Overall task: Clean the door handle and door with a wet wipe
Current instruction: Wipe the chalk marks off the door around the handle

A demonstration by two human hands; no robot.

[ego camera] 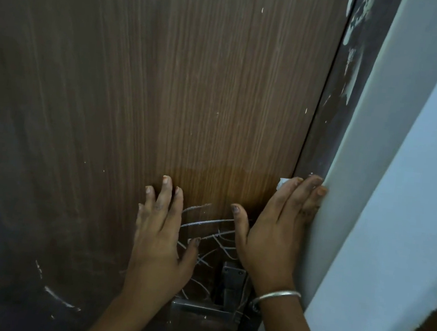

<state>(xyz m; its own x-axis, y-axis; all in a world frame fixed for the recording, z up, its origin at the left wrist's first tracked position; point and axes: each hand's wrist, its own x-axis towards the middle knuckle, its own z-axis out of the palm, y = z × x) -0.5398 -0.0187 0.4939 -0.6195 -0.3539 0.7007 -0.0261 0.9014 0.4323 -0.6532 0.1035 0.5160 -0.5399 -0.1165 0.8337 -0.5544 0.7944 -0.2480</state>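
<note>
A brown wood-grain door (167,80) fills the view. My left hand (161,237) lies flat on it with fingers spread and nothing in it. My right hand (275,229) presses a white wet wipe (281,183) against the door's right edge; only a small corner of the wipe shows above my fingers. A darker wet patch sits just above both hands. White scratches mark the door between my hands. The metal door handle (229,289) with its plate is below, partly hidden by my wrists.
A dark door frame (332,109) with white paint smears runs along the door's right edge. A pale blue-grey wall (402,183) juts out on the right, touching my right fingers. A silver bangle (277,296) circles my right wrist.
</note>
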